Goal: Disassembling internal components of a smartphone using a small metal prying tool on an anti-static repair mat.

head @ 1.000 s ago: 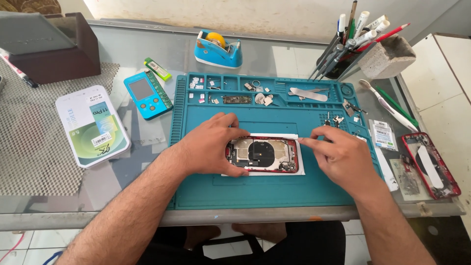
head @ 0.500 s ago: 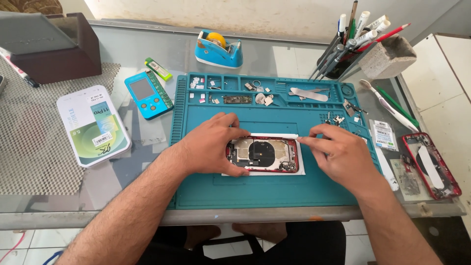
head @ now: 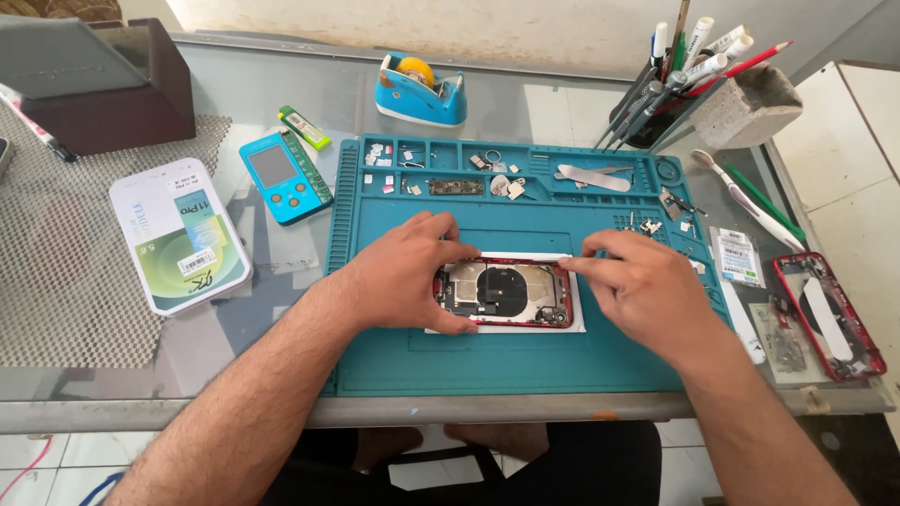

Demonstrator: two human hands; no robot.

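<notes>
On my teal repair mat (head: 525, 361) the opened red phone housing (head: 506, 292) lies on white paper. My left hand (head: 403, 276) clamps its left end; my right hand (head: 647, 286) pinches at its upper right corner. Step judged: internal component work. Next move demands fine fingertip control.

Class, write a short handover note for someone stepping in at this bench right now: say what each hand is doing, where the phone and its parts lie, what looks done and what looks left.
Left hand: grips the left end of the opened red phone, steadying it.
Right hand: fingertips pinch at the phone's upper right edge; whether they hold a small part cannot be told.
The phone lies on a white sheet on the teal repair mat.
Done: the phone is open, insides exposed; small parts sit in the mat's top trays.
Left: the phone is not closed. A second red frame lies off the mat at the right.
</notes>
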